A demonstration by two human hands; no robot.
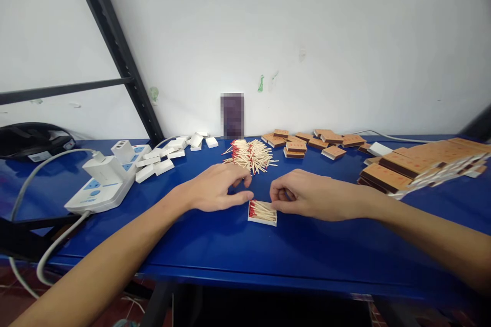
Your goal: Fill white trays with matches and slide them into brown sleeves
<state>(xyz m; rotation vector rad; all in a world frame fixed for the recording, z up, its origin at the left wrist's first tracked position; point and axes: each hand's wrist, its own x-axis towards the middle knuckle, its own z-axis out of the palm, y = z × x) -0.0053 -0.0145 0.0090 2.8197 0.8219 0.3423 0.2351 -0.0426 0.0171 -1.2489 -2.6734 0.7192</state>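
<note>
The match tray point(263, 212) lies flat on the blue worktop point(230, 250), near its front edge and directly between the two hands. It is filled with matches laid parallel to its length. The long axis of the tray runs left to right across the view, with the right end set slightly nearer the person. All red heads are at the left end and the bare stick ends at the right. The left hand point(215, 189) rests just left of and behind the tray, palm down. Its grip is loosely curled, not pressed together, and the thumb tip sits at the tray's far left corner, beside the red heads. The right hand point(307, 195) rests just right of the tray. Its grip is drawn in, with the fingertips bunched against the tray's right end over the stick ends. It cannot be determined whether these fingertips pinch the tray wall, pinch a match, or merely touch. Both hands are about equally close, one at each short end, so the tray is bracketed along its long axis. Behind the hands, well apart from the tray, lies a pile of loose matches point(251, 155). Empty white trays point(164, 156) lie to the rear left, next to a white power strip point(99, 184). Brown sleeves point(307, 142) are scattered at the rear right, and a stack of flat sleeves point(414, 163) occupies the far right.
</note>
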